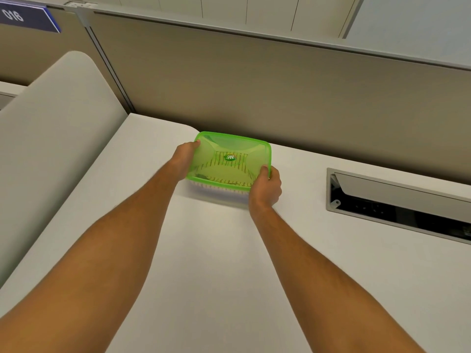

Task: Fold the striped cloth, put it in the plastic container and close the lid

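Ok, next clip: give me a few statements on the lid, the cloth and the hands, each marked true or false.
1. The translucent green plastic lid sits on the clear plastic container. True.
2. The striped cloth lies unfolded on the white desk. False: it is inside the container, seen through the lid.
3. Both hands grip the lid's edges, the left hand at the far left corner, the right hand at the near right corner. True.
4. The container stands inside the open grey cable hatch. False: it is on the desk, left of the hatch.
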